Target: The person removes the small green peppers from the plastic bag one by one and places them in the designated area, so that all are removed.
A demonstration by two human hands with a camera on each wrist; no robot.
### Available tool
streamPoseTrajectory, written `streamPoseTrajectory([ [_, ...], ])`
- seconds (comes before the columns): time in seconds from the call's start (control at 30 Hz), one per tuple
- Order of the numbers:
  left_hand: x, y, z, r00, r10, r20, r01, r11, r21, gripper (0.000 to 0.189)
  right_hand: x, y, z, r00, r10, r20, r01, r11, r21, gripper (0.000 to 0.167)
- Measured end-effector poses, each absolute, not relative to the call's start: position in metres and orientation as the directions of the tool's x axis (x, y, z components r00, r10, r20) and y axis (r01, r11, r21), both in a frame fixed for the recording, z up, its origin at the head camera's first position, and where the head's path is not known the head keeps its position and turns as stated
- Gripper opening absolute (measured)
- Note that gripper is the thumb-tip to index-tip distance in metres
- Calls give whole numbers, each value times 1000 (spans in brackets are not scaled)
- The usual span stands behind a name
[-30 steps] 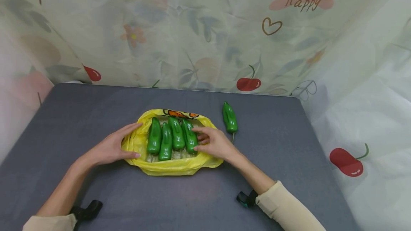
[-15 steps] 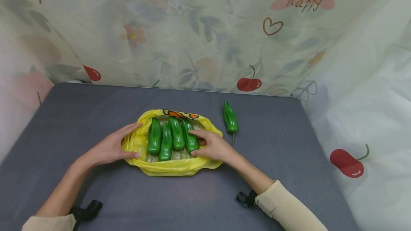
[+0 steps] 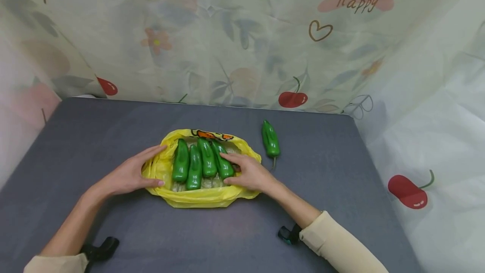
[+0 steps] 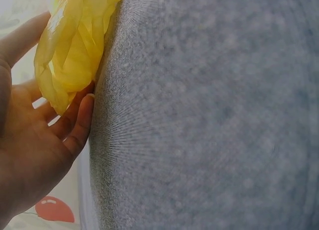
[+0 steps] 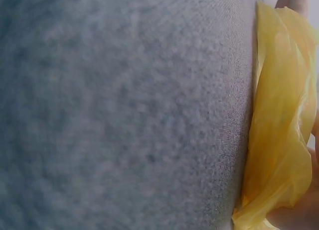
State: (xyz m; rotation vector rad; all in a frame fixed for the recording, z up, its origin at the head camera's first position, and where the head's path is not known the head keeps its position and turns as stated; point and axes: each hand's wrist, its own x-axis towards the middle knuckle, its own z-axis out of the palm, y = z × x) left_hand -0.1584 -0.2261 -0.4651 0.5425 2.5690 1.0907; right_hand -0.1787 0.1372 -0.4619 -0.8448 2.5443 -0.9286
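Note:
A crinkled yellow plastic bag point(image 3: 201, 200) lies with its mouth open upward, several green peppers side by side within it. My left hand point(image 3: 126, 176) holds the bag's left end, its thumb and forefinger over the rim. In the left wrist view the left hand point(image 4: 40, 140) curves round the yellow bag point(image 4: 75, 56), little finger down by the table. My right hand point(image 3: 250, 174) reaches over the right rim; its spread forefinger and thumb touch the rightmost green pepper point(image 3: 227, 169). The right hand's other fingers are mostly hidden. Yellow bag point(image 5: 279, 105) covers much of it in the right wrist view.
Another green pepper point(image 3: 270, 140) with a thin stem lies on the dark grey table point(image 3: 212, 243), just beyond the bag's right end. A patterned white curtain point(image 3: 242, 45) hangs behind the table's far edge and along its sides.
My right hand has shifted slightly left, its forefinger now over the rightmost pepper. That pepper's top leans a little farther left. My left hand and the bag hardly differ.

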Motion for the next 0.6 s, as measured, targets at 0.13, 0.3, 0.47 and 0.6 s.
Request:
streamPoseTrajectory([
  [0.13, -158, -226, -465, -884, 450, -125, 224, 643, 732, 98, -179, 136, -462, -790, -607, -88, -409, 629, -661, 77],
  [0.3, -158, -226, -464, -884, 449, -130, 222, 648, 729, 97, -181, 137, -462, -800, -592, -99, -384, 631, -674, 77],
  [0.47, -158, -226, -463, -885, 446, -134, 217, 650, 728, 97, -181, 139, -462, -798, -597, -86, -379, 608, -698, 74],
  [0.6, -158, -226, -463, -885, 444, -138, 212, 649, 731, 96, -180, 140, -460, -795, -603, -75, -377, 586, -717, 73],
])
